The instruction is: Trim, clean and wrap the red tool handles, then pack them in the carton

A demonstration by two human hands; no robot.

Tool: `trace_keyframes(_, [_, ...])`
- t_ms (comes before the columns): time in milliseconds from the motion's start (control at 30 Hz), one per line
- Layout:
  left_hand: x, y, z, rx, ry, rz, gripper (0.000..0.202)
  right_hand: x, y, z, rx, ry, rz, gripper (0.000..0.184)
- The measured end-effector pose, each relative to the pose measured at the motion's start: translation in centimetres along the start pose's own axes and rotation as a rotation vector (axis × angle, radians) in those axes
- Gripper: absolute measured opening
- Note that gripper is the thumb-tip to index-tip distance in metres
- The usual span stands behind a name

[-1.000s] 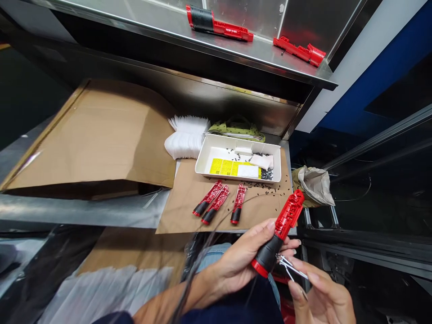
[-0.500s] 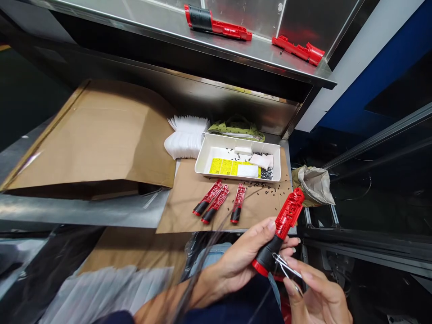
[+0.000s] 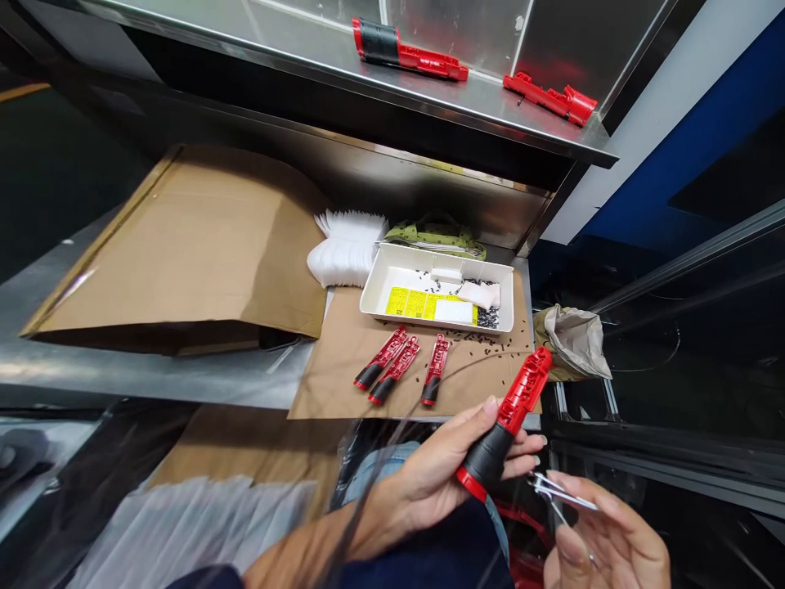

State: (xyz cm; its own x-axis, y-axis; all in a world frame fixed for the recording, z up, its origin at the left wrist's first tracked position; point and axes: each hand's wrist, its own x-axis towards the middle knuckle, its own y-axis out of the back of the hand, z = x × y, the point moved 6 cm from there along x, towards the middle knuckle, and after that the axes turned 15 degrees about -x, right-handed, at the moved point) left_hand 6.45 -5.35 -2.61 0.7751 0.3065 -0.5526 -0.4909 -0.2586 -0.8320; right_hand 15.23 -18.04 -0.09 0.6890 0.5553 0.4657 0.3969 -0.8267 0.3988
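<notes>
My left hand point(image 3: 438, 466) is wrapped round a red plastic housing point(image 3: 525, 386) with a black sleeve at its lower end, tilted up to the right. In my right hand point(image 3: 613, 523) are small silver nail clippers point(image 3: 561, 492), pinched between thumb and fingers. Their jaws point at the housing but stand apart from it, near my left fingertips. Several similar red and black housings lie on the cardboard, among them one on its own point(image 3: 435, 370). Behind them is a white tray point(image 3: 375, 288) with small black pieces in it.
Loose black pieces point(image 3: 491, 343) are scattered on the cardboard sheet point(image 3: 331, 368). A large carton point(image 3: 202, 237) stands left, beside stacked white sheets point(image 3: 347, 258). Two more red parts, one with a black sleeve point(image 3: 408, 56), lie on the metal shelf. A paper bag point(image 3: 576, 339) hangs right.
My right hand has drawn the nail clippers away from the black sleeve, to the right. My left hand keeps its hold on the housing. The view has shifted slightly.
</notes>
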Motion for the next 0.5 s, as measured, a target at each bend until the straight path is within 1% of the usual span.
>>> trace_keyframes(67, [-0.1,0.0,0.0,-0.011,0.017,0.004,0.028,0.2,0.5,0.4,0.069,0.056,0.156,0.032])
trace_keyframes(100, [-0.2,0.0,0.0,-0.018,0.027,0.001,0.031,0.3,0.7,0.6,0.103,0.076,0.208,0.033])
trace_keyframes(133, [-0.2,0.0,0.0,-0.027,0.037,-0.001,0.033,0.4,0.8,0.8,0.129,0.079,0.232,0.034])
trace_keyframes(233, [-0.3,0.3,-0.1,-0.028,0.073,-0.002,0.036,0.7,0.7,1.0,0.181,0.051,0.247,0.03])
trace_keyframes(300, [-0.2,0.5,-0.3,0.003,0.102,-0.01,0.04,0.8,0.7,0.6,0.207,0.033,0.258,0.025])
trace_keyframes(400, [0.0,0.4,-0.7,0.035,0.143,-0.036,0.047,0.8,0.4,-0.3,0.235,0.015,0.254,0.025])
trace_keyframes(467, [-0.1,0.6,-0.7,0.028,0.166,-0.046,0.044,0.9,0.3,-0.4,0.235,0.009,0.273,0.026])
trace_keyframes(500, [-0.3,1.0,-0.5,0.032,0.16,-0.052,0.04,1.1,0.1,0.1,0.217,-0.005,0.282,0.028])
